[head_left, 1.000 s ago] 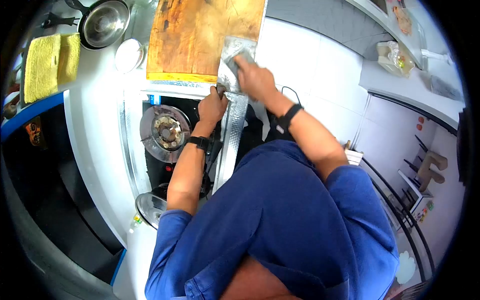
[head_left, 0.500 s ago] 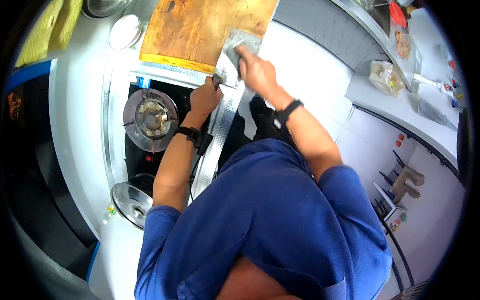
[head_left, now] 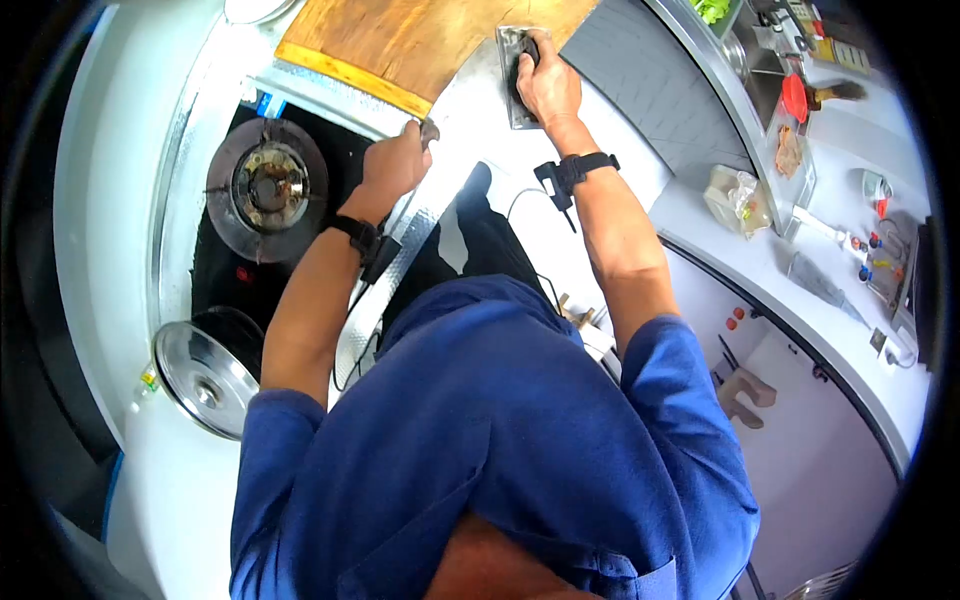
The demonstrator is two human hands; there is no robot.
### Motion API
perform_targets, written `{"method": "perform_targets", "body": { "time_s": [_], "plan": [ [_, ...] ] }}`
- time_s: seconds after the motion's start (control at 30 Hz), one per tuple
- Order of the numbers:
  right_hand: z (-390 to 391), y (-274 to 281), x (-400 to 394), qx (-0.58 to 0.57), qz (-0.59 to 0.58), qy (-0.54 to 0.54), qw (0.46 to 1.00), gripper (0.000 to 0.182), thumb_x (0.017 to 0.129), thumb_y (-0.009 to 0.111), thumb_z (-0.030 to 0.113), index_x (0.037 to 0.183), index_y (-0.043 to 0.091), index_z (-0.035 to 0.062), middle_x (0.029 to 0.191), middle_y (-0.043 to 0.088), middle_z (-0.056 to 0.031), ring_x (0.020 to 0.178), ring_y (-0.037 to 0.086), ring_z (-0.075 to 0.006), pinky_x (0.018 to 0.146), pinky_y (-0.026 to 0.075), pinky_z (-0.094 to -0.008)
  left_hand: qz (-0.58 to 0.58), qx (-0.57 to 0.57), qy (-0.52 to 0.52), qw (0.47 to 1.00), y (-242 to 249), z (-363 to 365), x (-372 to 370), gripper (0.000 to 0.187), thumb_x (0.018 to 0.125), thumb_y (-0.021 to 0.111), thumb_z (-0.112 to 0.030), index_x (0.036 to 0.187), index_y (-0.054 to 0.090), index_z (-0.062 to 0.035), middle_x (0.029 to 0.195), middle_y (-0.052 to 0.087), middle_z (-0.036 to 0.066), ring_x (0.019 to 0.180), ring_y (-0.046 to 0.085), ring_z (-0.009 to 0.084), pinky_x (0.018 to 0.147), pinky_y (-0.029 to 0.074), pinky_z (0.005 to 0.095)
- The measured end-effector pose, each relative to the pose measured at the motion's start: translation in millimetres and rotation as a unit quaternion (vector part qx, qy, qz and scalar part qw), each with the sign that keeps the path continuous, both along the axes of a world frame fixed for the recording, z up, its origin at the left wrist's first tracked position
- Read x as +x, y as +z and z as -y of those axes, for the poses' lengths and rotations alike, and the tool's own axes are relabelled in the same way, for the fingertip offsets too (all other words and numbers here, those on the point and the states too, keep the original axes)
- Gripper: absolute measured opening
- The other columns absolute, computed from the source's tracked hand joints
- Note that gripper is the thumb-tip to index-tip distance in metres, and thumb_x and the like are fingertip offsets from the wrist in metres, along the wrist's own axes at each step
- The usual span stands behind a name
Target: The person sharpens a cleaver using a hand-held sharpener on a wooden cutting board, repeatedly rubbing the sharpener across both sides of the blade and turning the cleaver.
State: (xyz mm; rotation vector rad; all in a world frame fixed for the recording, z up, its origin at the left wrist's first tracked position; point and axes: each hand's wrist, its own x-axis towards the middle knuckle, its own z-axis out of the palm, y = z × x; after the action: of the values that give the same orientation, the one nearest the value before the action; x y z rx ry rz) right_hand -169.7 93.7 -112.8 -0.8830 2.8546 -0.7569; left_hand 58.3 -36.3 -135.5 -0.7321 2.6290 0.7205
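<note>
My left hand (head_left: 397, 160) is closed around the dark handle (head_left: 429, 132) of a cleaver, beside the corner of a thick wooden board (head_left: 390, 45). The cleaver's broad blade (head_left: 468, 100) shines white and stretches up and right from the handle, past the board's edge. My right hand (head_left: 550, 88) grips a flat grey rectangular block (head_left: 515, 75) with a dark middle, which overlaps the far end of the blade in this view. The fingers curl over the block's dark upper part.
A gas burner (head_left: 268, 188) is set into the black hob left of my left arm. A pot lid (head_left: 205, 385) leans below it. To the right are a counter edge (head_left: 715, 95), a plastic container (head_left: 738, 200) and a red scoop-like item (head_left: 793, 98).
My right hand has moved up and right with the grey block, towards the blade's far end. The left hand keeps the cleaver's handle. The camera view has shifted.
</note>
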Motion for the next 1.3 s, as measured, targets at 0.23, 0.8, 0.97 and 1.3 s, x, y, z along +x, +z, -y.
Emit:
{"method": "perform_targets", "body": {
  "time_s": [0.23, 0.8, 0.97, 1.3],
  "plan": [
    [-23, 3, 99, -0.035, 0.021, 0.075, 0.996, 0.037, 0.094, 0.059, 0.022, 0.131, 0.061, 0.0189, 0.084, 0.072, -0.0239, 0.074, 0.072, -0.0422, 0.069, 0.058, -0.0516, -0.004, 0.022, 0.012, 1.0, 6, 2, -1, 0.037, 0.091, 0.064, -0.028, 0.115, 0.055, -0.0015, 0.091, 0.073, 0.025, 0.09, 0.072, 0.043, 0.082, 0.055, 0.0524],
    [3, -3, 20, -0.023, -0.047, 0.004, 0.999, 0.035, 0.097, 0.056, 0.027, 0.13, 0.06, 0.0169, 0.082, 0.072, -0.0259, 0.074, 0.071, -0.0451, 0.066, 0.057, -0.0553, -0.018, 0.022, 0.017, 0.999, 5, -1, 4, 0.034, 0.091, 0.064, -0.027, 0.114, 0.056, -0.0035, 0.089, 0.073, 0.025, 0.088, 0.073, 0.0405, 0.082, 0.057, 0.0503],
    [-22, 5, 114, -0.026, 0.034, 0.066, 0.997, 0.036, 0.097, 0.055, 0.027, 0.133, 0.058, 0.0205, 0.083, 0.072, -0.0247, 0.073, 0.071, -0.0434, 0.068, 0.058, -0.0546, -0.009, 0.03, 0.007, 0.999, 4, -1, 3, 0.037, 0.091, 0.065, -0.028, 0.117, 0.056, -0.0026, 0.091, 0.074, 0.024, 0.09, 0.073, 0.041, 0.084, 0.056, 0.0507],
    [-9, 11, 125, -0.058, 0.051, 0.025, 0.997, 0.037, 0.095, 0.058, 0.023, 0.132, 0.059, 0.023, 0.079, 0.071, -0.0244, 0.073, 0.071, -0.0438, 0.068, 0.059, -0.0522, -0.025, 0.007, -0.009, 1.0, -9, 2, 1, 0.039, 0.09, 0.063, -0.032, 0.112, 0.054, -0.0011, 0.085, 0.071, 0.027, 0.082, 0.071, 0.0463, 0.075, 0.055, 0.0566]
  ]
}}
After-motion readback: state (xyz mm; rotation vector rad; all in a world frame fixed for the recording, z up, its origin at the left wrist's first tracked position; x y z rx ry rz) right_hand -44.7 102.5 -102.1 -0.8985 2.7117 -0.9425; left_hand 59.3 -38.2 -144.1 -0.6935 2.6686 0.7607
